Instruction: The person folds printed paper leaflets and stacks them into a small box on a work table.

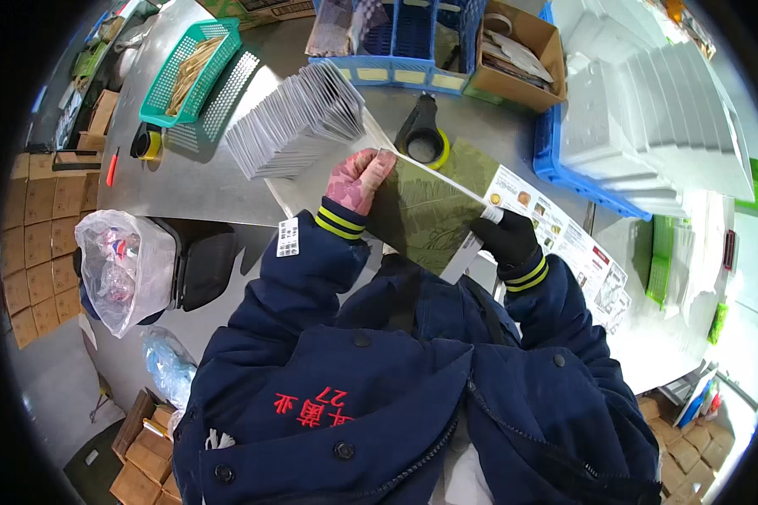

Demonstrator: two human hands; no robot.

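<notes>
My left hand (358, 181), in a pink patterned glove, pinches the top left corner of a green printed sheet or flat bag (424, 211) with a white edge. At its right side my right hand (505, 235), black-gloved, grips the same piece, with a white strip hanging below the fingers. The green piece is spread between both hands above my lap. Behind it on the metal table lies a black and yellow tape roll (424, 142). A row of folded white cards or sleeves (300, 123) stands left of it. Printed sheets (559, 243) lie to the right.
A teal basket (191, 72) with tan strips and a second tape roll (146, 144) are at left. Blue bins (395, 69), a cardboard box (518, 60) and stacked white foam pieces (644, 120) stand behind. A lined waste bin (126, 271) is beside the table.
</notes>
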